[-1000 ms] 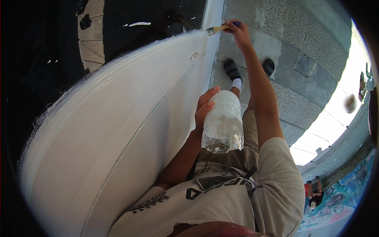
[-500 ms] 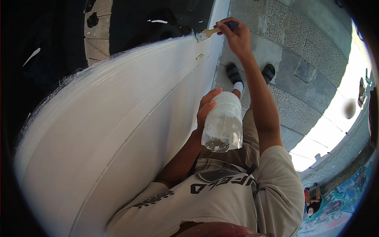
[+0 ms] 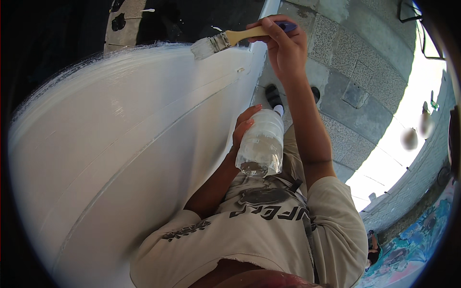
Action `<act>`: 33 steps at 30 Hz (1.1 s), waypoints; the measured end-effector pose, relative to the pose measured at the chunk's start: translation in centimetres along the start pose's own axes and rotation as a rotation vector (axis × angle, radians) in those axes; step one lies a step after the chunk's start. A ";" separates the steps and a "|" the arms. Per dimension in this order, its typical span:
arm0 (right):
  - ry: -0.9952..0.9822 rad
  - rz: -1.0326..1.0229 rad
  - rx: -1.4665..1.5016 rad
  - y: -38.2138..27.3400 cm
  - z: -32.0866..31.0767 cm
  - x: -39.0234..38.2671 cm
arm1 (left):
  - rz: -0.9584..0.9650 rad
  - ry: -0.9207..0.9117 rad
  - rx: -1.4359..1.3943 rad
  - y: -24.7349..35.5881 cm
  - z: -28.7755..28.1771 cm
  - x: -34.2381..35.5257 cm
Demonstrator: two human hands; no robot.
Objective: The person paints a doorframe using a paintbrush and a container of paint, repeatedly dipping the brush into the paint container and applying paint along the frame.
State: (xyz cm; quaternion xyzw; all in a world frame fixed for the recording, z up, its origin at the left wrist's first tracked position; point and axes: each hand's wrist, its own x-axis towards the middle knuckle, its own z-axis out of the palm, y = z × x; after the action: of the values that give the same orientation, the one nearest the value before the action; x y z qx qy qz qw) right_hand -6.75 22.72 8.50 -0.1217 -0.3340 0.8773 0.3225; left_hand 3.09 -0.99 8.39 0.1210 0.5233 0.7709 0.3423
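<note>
My right hand (image 3: 286,45) is closed around the wooden, purple-tipped handle of a flat paintbrush (image 3: 247,34). The brush's bristles, coated in white paint, point left and lie over the upper edge of the white-painted part of a wall (image 3: 125,129). Whether they touch the surface I cannot tell. Lower down, in front of my shirt, my left hand (image 3: 244,126) grips a cut clear plastic bottle (image 3: 262,143) smeared with white paint. Its ragged open end is toward me. Streaky brush marks run along the border between the white area and the dark glossy surface (image 3: 187,17).
Grey paving (image 3: 370,62) with rough and smooth slabs lies to the right, with my sandalled foot (image 3: 273,97) on it. A dark metal frame (image 3: 422,33) stands at the far right. A colourful mural (image 3: 413,240) and part of a person (image 3: 372,247) show at the lower right.
My right hand has brought the brush closer and turned it, so its bristles now point left and sit farther left along the painted edge. The bottle stays in my left hand.
</note>
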 end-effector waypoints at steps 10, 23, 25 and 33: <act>0.267 0.278 -0.140 10.3 -13.0 -0.5 | 0.518 -0.124 0.728 1.3 -1.1 0.4; 0.054 0.073 -0.728 -7.2 6.9 2.0 | -0.255 0.266 0.185 1.8 -2.2 -4.5; 0.012 0.007 -0.557 -10.1 10.0 2.3 | -0.241 0.275 0.119 2.7 -1.7 -4.1; -0.090 -0.118 0.029 -16.1 16.2 2.6 | -0.072 0.246 0.147 4.3 -0.3 -3.2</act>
State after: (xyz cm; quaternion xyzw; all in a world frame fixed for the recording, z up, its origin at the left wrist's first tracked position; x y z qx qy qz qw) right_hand -7.92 25.34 31.26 -0.0574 -0.3421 0.8660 0.3602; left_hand 3.54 -4.21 12.66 0.0315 0.6203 0.7268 0.2931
